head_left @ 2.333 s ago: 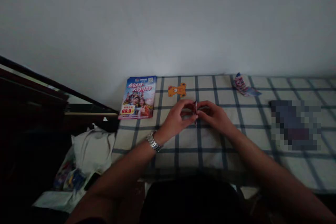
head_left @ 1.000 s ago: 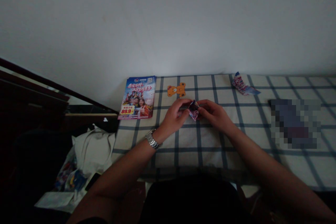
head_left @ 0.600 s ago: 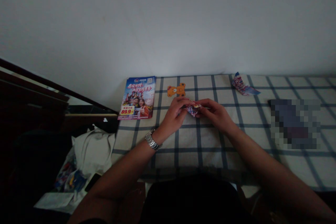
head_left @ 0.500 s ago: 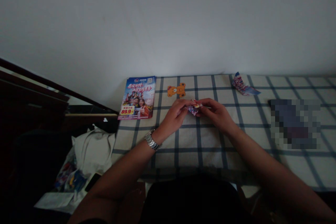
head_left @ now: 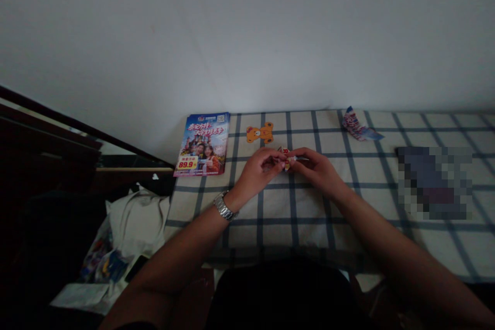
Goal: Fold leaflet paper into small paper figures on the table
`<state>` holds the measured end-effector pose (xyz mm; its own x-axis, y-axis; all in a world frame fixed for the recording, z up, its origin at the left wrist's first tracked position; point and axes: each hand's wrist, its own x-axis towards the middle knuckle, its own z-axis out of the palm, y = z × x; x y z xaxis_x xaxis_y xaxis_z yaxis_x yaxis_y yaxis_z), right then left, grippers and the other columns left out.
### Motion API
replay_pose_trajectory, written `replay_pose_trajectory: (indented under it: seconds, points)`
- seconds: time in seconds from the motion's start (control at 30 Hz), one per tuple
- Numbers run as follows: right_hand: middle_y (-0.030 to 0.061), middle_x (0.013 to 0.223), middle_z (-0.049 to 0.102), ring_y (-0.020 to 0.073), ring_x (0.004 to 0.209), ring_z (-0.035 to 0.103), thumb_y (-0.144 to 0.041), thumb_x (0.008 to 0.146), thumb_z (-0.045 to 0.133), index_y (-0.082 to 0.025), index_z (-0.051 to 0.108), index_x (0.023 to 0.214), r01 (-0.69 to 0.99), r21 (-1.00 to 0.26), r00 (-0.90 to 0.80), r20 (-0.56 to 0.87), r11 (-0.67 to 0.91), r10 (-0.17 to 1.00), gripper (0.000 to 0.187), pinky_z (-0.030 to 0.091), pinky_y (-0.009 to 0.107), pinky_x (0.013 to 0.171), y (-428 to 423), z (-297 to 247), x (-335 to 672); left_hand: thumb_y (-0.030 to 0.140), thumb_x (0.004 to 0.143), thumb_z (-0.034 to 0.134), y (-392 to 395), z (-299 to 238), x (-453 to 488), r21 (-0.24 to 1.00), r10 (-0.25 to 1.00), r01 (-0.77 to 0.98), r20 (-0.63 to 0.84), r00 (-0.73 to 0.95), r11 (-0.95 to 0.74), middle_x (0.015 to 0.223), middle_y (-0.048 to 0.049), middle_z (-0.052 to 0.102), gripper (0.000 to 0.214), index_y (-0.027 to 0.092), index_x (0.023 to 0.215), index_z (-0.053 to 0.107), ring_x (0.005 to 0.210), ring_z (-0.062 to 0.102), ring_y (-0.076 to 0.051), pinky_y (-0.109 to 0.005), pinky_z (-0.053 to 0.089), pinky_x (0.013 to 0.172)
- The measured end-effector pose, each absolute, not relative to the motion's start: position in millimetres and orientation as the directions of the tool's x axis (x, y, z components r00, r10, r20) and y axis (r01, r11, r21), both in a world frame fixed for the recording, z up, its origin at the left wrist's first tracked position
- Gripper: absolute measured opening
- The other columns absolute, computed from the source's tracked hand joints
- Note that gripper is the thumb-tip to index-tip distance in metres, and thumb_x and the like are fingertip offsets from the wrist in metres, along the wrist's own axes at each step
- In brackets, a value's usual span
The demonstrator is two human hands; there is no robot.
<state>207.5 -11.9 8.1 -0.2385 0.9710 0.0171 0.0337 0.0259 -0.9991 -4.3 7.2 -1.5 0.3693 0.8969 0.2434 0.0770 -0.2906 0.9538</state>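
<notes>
Between my two hands is a small folded piece of printed paper (head_left: 287, 161), red, white and yellow where it shows. My left hand (head_left: 264, 167), with a metal watch (head_left: 224, 206) on its wrist, pinches the paper's left side between thumb and fingers. From the other side my right hand (head_left: 314, 167) grips its right end. The fingers hide much of the paper. Just beyond my left hand lies a flat orange bear-shaped piece (head_left: 260, 133). To the left, a stack of printed flyers (head_left: 202, 144) rests on the checked cloth (head_left: 247, 232).
A folded printed paper (head_left: 359, 126) stands near the wall at the right. Farther right lies a dark, pixelated object (head_left: 433, 180). Below the table's left edge are a white bag (head_left: 139, 221) and a dark phone-like object (head_left: 136, 268). The wall (head_left: 247, 36) borders the table's back.
The paper has turned or been folded over in my fingers; its purple printed side gives way to red and white. My left fingers have curled more. The other things stay put.
</notes>
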Motion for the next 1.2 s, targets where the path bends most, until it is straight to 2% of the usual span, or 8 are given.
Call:
replay_pose_trajectory:
  seconds: [0.13, 0.23, 0.47, 0.53, 0.67, 0.77, 0.97, 1.2]
  points:
    - [0.0057, 0.113, 0.074, 0.021, 0.102, 0.073, -0.047, 0.087, 0.082, -0.026, 0.065, 0.112, 0.005, -0.997, -0.201, 0.07, 0.073, 0.977, 0.037, 0.063, 0.037, 0.093, -11.4, 5.5, 205.9, 0.025, 0.095, 0.074, 6.9, -2.1, -4.1, 0.952, 0.894, 0.07, 0.253, 0.369, -0.299, 0.111, -0.0072, 0.068, 0.015, 0.02, 0.11, 0.071, 0.101, 0.07, -0.018, -0.034, 0.061, 0.091]
    - [0.0053, 0.109, 0.075, 0.0199, 0.094, 0.074, -0.047, 0.085, 0.084, -0.026, 0.059, 0.117, -0.024, -1.0, -0.219, 0.021, 0.017, 0.975, 0.045, 0.064, 0.036, 0.086, -11.1, 3.5, 205.2, 0.025, 0.096, 0.073, 6.4, -0.6, -3.7, 0.938, 0.887, 0.088, 0.283, 0.364, -0.335, 0.112, -0.0064, 0.065, 0.014, 0.022, 0.109, 0.072, 0.101, 0.069, -0.017, -0.033, 0.062, 0.09]
    - [0.003, 0.096, 0.079, 0.0206, 0.083, 0.077, -0.044, 0.086, 0.081, -0.024, 0.057, 0.118, 0.023, -0.998, -0.285, -0.064, -0.06, 0.956, 0.045, 0.065, 0.037, 0.079, -12.2, 0.9, 205.8, 0.027, 0.097, 0.072, 6.2, -2.0, -3.4, 0.918, 0.871, 0.105, 0.321, 0.373, -0.383, 0.112, -0.0064, 0.064, 0.01, 0.022, 0.106, 0.071, 0.101, 0.068, -0.017, -0.033, 0.062, 0.09]
    - [0.0027, 0.094, 0.079, 0.021, 0.083, 0.078, -0.044, 0.088, 0.08, -0.025, 0.057, 0.12, 0.041, -0.998, -0.292, -0.06, -0.05, 0.954, 0.044, 0.065, 0.037, 0.079, -12.6, 0.8, 206.1, 0.027, 0.098, 0.072, 5.9, -4.5, -3.1, 0.928, 0.876, 0.098, 0.3, 0.378, -0.36, 0.116, -0.0071, 0.065, 0.015, 0.023, 0.112, 0.069, 0.103, 0.069, -0.018, -0.034, 0.062, 0.091]
    - [0.0042, 0.099, 0.079, 0.022, 0.086, 0.078, -0.044, 0.089, 0.078, -0.025, 0.057, 0.12, 0.103, -0.995, -0.282, -0.03, -0.001, 0.959, 0.042, 0.065, 0.038, 0.08, -13.3, 1.3, 206.1, 0.033, 0.098, 0.072, 4.7, -6.8, -2.4, 0.959, 0.896, 0.057, 0.238, 0.374, -0.278, 0.131, -0.0094, 0.065, 0.042, 0.027, 0.137, 0.057, 0.11, 0.07, -0.02, -0.035, 0.062, 0.095]
    - [0.0032, 0.096, 0.077, 0.022, 0.087, 0.077, -0.042, 0.09, 0.077, -0.025, 0.058, 0.12, 0.137, -0.99, -0.298, -0.002, 0.04, 0.954, 0.04, 0.065, 0.037, 0.08, -14.6, 1.9, 205.8, 0.039, 0.099, 0.071, 4.2, -3.6, -3.4, 0.968, 0.915, 0.043, 0.22, 0.339, -0.248, 0.123, -0.0086, 0.068, 0.051, 0.027, 0.144, 0.052, 0.102, 0.072, -0.019, -0.032, 0.062, 0.089]
    - [0.0024, 0.096, 0.075, 0.0202, 0.083, 0.073, -0.036, 0.091, 0.073, -0.026, 0.061, 0.123, 0.251, -0.957, -0.332, 0.054, 0.144, 0.942, 0.035, 0.062, 0.035, 0.076, -17.2, 2.5, 205.4, 0.047, 0.099, 0.069, 5.4, 6.0, -6.3, 0.955, 0.924, 0.134, 0.211, 0.32, -0.264, 0.102, -0.0057, 0.076, 0.029, 0.02, 0.108, 0.071, 0.089, 0.072, -0.018, -0.032, 0.061, 0.083]
    - [0.0026, 0.095, 0.073, 0.0203, 0.083, 0.07, -0.039, 0.092, 0.073, -0.025, 0.063, 0.12, 0.254, -0.959, -0.319, 0.04, 0.125, 0.947, 0.033, 0.06, 0.035, 0.075, -16.3, -0.2, 206.9, 0.048, 0.099, 0.07, 5.9, 8.0, -6.0, 0.963, 0.937, 0.104, 0.213, 0.278, -0.25, 0.101, -0.0052, 0.077, 0.029, 0.02, 0.105, 0.072, 0.091, 0.074, -0.019, -0.032, 0.062, 0.085]
